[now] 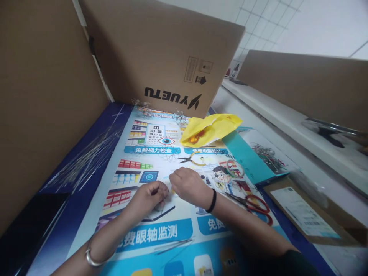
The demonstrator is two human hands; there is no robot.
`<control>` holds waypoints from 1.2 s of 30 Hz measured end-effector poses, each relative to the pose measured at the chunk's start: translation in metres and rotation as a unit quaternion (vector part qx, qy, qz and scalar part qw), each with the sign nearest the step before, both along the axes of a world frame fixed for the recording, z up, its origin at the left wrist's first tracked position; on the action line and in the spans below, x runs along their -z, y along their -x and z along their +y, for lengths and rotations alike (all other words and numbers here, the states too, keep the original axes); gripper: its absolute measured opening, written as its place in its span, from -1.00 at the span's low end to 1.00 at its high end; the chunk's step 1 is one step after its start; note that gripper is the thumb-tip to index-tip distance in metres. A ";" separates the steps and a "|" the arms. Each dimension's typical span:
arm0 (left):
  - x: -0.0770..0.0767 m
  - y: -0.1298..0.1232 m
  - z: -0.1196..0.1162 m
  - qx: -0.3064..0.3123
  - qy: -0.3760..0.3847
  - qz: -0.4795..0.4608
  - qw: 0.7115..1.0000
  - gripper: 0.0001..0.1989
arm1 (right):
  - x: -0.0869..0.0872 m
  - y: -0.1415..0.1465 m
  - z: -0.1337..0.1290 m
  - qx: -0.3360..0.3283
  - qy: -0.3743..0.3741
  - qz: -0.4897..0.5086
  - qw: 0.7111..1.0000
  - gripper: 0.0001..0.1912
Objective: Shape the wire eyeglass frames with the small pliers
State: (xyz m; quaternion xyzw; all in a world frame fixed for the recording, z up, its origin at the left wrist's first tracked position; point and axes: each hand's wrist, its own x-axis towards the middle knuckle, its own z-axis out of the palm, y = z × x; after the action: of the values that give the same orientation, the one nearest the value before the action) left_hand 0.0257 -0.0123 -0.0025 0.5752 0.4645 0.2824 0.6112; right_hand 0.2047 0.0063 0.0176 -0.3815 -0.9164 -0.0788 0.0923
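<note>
Over a printed poster (161,230), my left hand (149,197) and my right hand (188,184) are close together with their fingers curled into pinches. Whatever they grip is too small or too hidden to make out. Just beyond the right hand lies a small pair of pliers or snips (195,159) with yellow handles. Red-handled scissors (257,205) rest to the right, partly beside my right forearm. Thin metal sticks, perhaps tweezers (174,246), lie on the poster nearer to me.
A yellow bag (215,128) with orange contents lies farther back. Small wire pieces (180,118) sit near the cardboard wall (163,53). Long thin wires (86,163) spread along the left. At right are a teal folder (250,157), tangled wires (266,155) and a labelled brown package (304,211).
</note>
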 end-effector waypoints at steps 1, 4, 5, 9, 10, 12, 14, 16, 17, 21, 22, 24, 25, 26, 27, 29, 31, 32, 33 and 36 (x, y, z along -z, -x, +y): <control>0.001 0.002 0.001 -0.001 -0.036 0.020 0.999 -0.82 | 0.001 -0.003 0.002 -0.005 0.019 0.023 1.000 -0.86; 0.005 0.008 0.007 -0.006 -0.185 0.110 0.977 -0.85 | 0.003 -0.010 0.008 -0.034 0.080 0.077 0.993 -0.80; 0.007 0.010 0.008 -0.006 -0.225 0.135 0.965 -0.84 | 0.004 -0.012 0.009 -0.038 0.097 0.091 0.990 -0.79; 0.014 0.017 0.011 -0.008 -0.299 0.204 0.932 -0.76 | 0.008 -0.012 0.008 -0.024 0.144 0.147 0.978 -0.79; 0.015 0.018 0.012 -0.010 -0.313 0.214 0.925 -0.75 | 0.008 -0.011 0.007 -0.012 0.158 0.174 0.972 -0.80; 0.015 0.017 0.011 -0.015 -0.328 0.220 0.919 -0.76 | 0.010 -0.009 0.005 0.026 0.196 0.248 0.948 -0.83; 0.014 0.015 0.011 -0.030 -0.311 0.202 0.928 -0.79 | 0.014 -0.006 0.003 0.071 0.253 0.330 0.907 -0.88; 0.012 0.011 0.011 -0.055 -0.257 0.171 0.950 -0.82 | 0.019 -0.003 0.002 0.114 0.331 0.422 0.836 -0.90; 0.012 0.009 0.010 -0.066 -0.220 0.153 0.961 -0.84 | 0.022 -0.002 0.002 0.132 0.374 0.471 0.788 -0.88; 0.012 0.002 0.009 -0.094 -0.096 0.071 0.988 -0.86 | 0.030 0.008 0.000 0.160 0.472 0.607 0.619 -0.75; 0.012 0.001 0.009 -0.098 -0.081 0.052 0.991 -0.86 | 0.031 0.011 -0.001 0.165 0.471 0.625 0.600 -0.75; 0.012 0.000 0.008 -0.104 -0.056 0.022 0.993 -0.85 | 0.033 0.016 -0.003 0.174 0.458 0.653 0.578 -0.74; 0.013 0.000 0.008 -0.103 -0.042 0.011 0.994 -0.84 | 0.033 0.019 -0.004 0.178 0.452 0.664 0.568 -0.75; 0.013 0.000 0.007 -0.101 -0.027 0.001 0.994 -0.83 | 0.034 0.021 -0.005 0.179 0.448 0.673 0.561 -0.75; 0.013 -0.001 0.006 -0.100 -0.013 -0.008 0.995 -0.81 | 0.034 0.023 -0.006 0.179 0.446 0.680 0.554 -0.75; 0.012 -0.001 0.004 -0.102 0.004 -0.013 0.995 -0.77 | 0.036 0.026 -0.007 0.174 0.450 0.686 0.544 -0.75; 0.012 -0.001 0.004 -0.109 0.003 -0.009 0.994 -0.75 | 0.039 0.028 -0.008 0.169 0.456 0.692 0.534 -0.76; 0.012 -0.001 0.004 -0.115 -0.001 -0.003 0.993 -0.73 | 0.040 0.028 -0.007 0.159 0.460 0.695 0.530 -0.75; 0.012 -0.001 0.005 -0.114 -0.003 0.002 0.994 -0.71 | 0.040 0.028 -0.007 0.155 0.462 0.700 0.523 -0.75; 0.012 0.003 0.008 -0.075 -0.035 0.056 0.995 -0.66 | 0.040 0.027 -0.006 0.164 0.463 0.708 0.507 -0.70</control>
State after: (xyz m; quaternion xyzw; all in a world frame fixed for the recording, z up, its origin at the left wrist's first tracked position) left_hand 0.0222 -0.0039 -0.0140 0.5751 0.5293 0.3108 0.5408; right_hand 0.1778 0.0001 -0.0228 -0.4425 -0.3728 0.6396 0.5061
